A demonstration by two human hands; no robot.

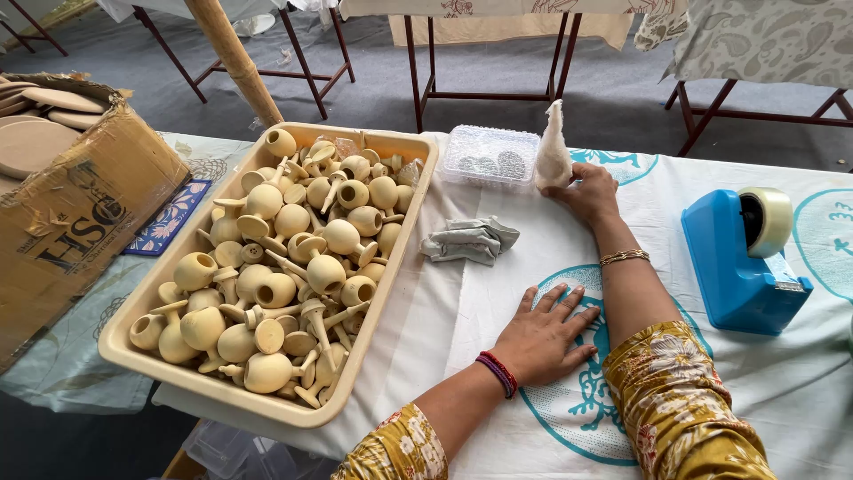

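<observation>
My left hand (542,333) lies flat, palm down and fingers spread, on the white printed tablecloth (462,311). It holds nothing. My right hand (586,191) reaches further back and grips a white fluffy tuft of cotton (553,156), which stands upright next to a clear plastic box (490,156). A crumpled grey cloth (471,240) rests between the two hands and the tray.
A cream plastic tray (178,364) on the left holds several unpainted wooden pots and spindles. A blue tape dispenser (736,267) stands at the right. A cardboard box (80,213) with wooden discs sits at far left. Metal-legged tables stand behind.
</observation>
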